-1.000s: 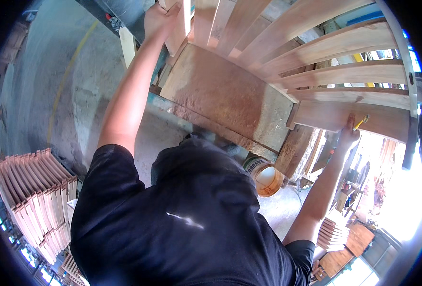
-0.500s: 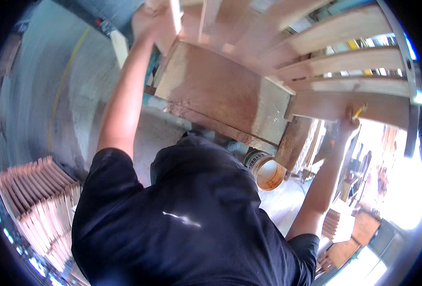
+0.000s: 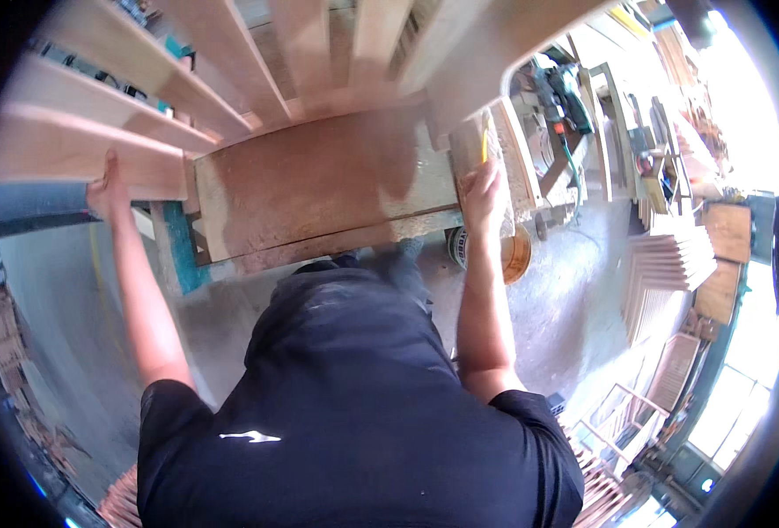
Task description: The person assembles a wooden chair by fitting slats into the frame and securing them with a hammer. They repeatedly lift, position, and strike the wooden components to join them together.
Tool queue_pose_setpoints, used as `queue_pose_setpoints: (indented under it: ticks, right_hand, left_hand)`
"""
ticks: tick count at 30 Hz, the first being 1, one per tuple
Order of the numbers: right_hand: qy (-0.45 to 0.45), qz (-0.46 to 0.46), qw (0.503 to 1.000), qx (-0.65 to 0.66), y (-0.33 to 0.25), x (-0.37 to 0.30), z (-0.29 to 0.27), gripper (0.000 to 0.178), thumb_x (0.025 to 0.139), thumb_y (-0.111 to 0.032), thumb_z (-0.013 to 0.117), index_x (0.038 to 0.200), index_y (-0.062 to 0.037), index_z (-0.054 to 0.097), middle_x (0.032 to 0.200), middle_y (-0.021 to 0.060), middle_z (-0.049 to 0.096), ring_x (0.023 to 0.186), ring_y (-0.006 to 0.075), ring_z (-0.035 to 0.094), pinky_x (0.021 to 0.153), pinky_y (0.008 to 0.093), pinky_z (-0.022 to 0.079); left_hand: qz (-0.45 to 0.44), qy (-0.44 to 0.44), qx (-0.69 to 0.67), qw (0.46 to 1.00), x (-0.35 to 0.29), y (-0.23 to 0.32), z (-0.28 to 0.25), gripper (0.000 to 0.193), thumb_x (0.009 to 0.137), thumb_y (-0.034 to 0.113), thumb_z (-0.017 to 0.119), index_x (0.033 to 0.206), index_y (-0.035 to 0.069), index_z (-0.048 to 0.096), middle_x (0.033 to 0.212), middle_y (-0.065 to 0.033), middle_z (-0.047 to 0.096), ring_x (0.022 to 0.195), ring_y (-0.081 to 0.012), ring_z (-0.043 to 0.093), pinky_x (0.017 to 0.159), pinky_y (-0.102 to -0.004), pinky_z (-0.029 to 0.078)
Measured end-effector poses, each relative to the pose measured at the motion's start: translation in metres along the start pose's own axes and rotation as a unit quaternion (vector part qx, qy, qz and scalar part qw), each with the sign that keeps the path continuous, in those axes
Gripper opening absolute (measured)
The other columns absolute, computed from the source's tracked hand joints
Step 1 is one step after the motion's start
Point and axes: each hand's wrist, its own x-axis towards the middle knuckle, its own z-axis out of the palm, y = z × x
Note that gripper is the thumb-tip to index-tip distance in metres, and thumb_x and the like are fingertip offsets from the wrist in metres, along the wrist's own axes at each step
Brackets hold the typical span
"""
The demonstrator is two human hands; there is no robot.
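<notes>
A large frame of pale wooden slats (image 3: 235,62) stands across the far side of a dusty wooden workbench (image 3: 319,194). My left hand (image 3: 110,189) is closed on the lower edge of its leftmost board, thumb laid up the face. At the frame's right end, my right hand (image 3: 484,189) is closed around a thin yellow stick (image 3: 485,145) that looks like a pencil. This hand is just below the right-hand board (image 3: 477,66); whether it also grips the wood is unclear.
Below the bench's right end stands a bucket (image 3: 517,255) with an orange-brown inside. A teal power tool (image 3: 570,97) with a cord lies on a stand farther right. Stacked wooden parts (image 3: 671,260) and an open wooden frame (image 3: 614,422) are on the right.
The slatted frame has shifted left across my view, and the view itself has turned. My left hand is now on the leftmost board; my right hand has come inward with the yellow stick.
</notes>
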Motion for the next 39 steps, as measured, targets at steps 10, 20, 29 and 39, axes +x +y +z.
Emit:
queue_pose_setpoints:
  ticks: [10, 20, 29, 39]
  right_hand:
    - [-0.278, -0.113, 0.953, 0.051, 0.018, -0.094, 0.116, 0.022, 0.093, -0.015, 0.051, 0.102, 0.0017, 0.061, 0.096, 0.0293, 0.066, 0.095, 0.0467, 0.063, 0.084, 0.0535, 0.051]
    - [-0.380, -0.397, 0.834, -0.039, -0.012, -0.122, 0.222, 0.023, 0.090, -0.018, 0.063, 0.106, -0.0017, 0.062, 0.069, 0.0190, 0.062, 0.060, 0.0406, 0.061, 0.055, 0.0527, 0.050]
    - [-0.472, -0.324, 0.815, -0.089, -0.128, -0.149, 0.284, 0.029, 0.097, -0.019, 0.049, 0.119, -0.0019, 0.060, 0.099, 0.0288, 0.067, 0.096, 0.0502, 0.062, 0.084, 0.0579, 0.050]
    - [-0.411, -0.102, 0.905, -0.048, -0.175, -0.174, 0.400, 0.035, 0.096, -0.032, 0.058, 0.109, -0.0004, 0.066, 0.100, 0.0275, 0.069, 0.095, 0.0447, 0.068, 0.084, 0.0525, 0.052]
  left_hand:
    - [-0.008, -0.061, -0.082, 0.995, 0.017, -0.011, -0.014, 0.051, 0.089, 0.030, 0.079, 0.124, -0.005, 0.068, 0.118, -0.0113, 0.071, 0.101, -0.0172, 0.064, 0.090, -0.0326, 0.051]
    - [0.014, -0.230, 0.299, 0.926, -0.109, -0.074, -0.097, 0.108, 0.078, 0.049, 0.083, 0.154, -0.004, 0.027, 0.147, -0.0305, 0.047, 0.139, -0.0369, 0.045, 0.116, -0.0437, 0.036]
    - [-0.170, -0.083, 0.312, 0.931, -0.204, -0.140, -0.072, 0.081, 0.083, 0.067, 0.066, 0.125, -0.002, 0.061, 0.112, -0.0261, 0.069, 0.104, -0.0422, 0.067, 0.089, -0.0493, 0.054]
    - [-0.137, -0.058, 0.304, 0.941, -0.195, -0.132, -0.079, 0.066, 0.083, 0.062, 0.069, 0.113, 0.004, 0.067, 0.097, -0.0186, 0.072, 0.090, -0.0392, 0.070, 0.076, -0.0488, 0.056]
